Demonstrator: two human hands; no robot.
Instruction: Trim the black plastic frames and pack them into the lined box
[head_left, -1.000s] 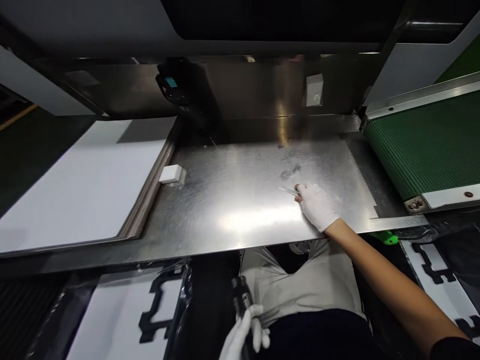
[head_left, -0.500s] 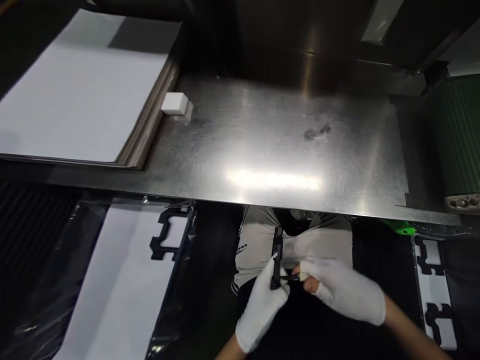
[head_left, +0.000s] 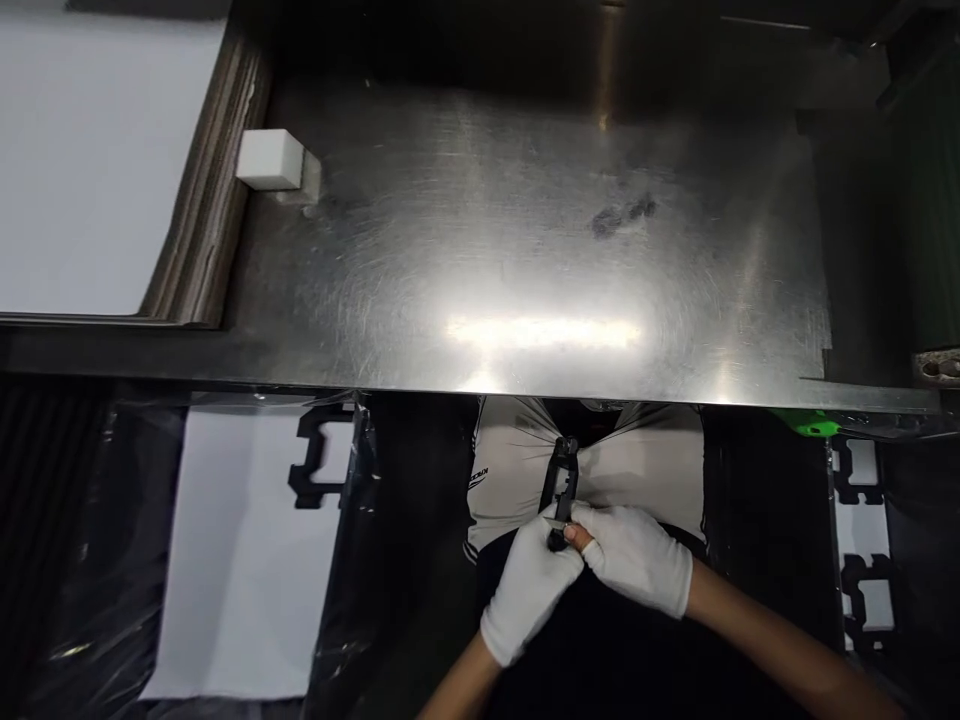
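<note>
Near the metal tabletop's [head_left: 480,240] front edge, over the person's lap [head_left: 645,455], the left hand's [head_left: 529,580] fingers are gripping a slim black frame [head_left: 568,488]; the right hand's [head_left: 637,560] fingers are pinching a small thin tool [head_left: 553,523] against it.

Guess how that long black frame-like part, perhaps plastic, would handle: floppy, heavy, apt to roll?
The long black frame-like part, perhaps plastic, seems stiff: it shows no sag beyond the white-gloved left hand. It may be light for its size, given the gap in its middle. Its long, notched outline probably keeps it from rolling easily.
</note>
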